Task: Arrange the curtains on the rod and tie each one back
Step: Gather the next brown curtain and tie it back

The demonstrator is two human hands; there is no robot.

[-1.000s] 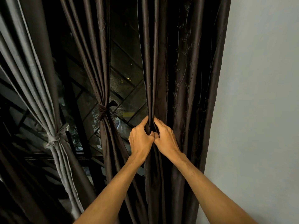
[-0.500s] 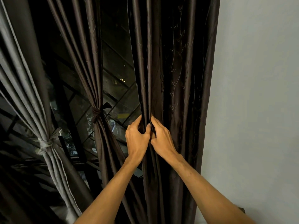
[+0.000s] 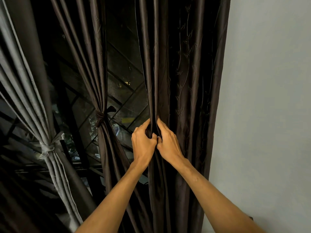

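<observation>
Both hands meet on the loose brown curtain [image 3: 181, 84] beside the wall [image 3: 269, 98]: the left hand [image 3: 143, 142] and right hand [image 3: 168, 142] each pinch its folds, thumbs touching; the tied brown curtain [image 3: 94, 64] and grey curtain [image 3: 25, 84] hang leftward

Untied dark brown curtain [image 3: 181, 78] hangs loose beside two tied ones.

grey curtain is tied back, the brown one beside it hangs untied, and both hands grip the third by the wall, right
No: the head view shows the middle brown curtain is tied back too, with a dark tie. The rest holds.
</observation>
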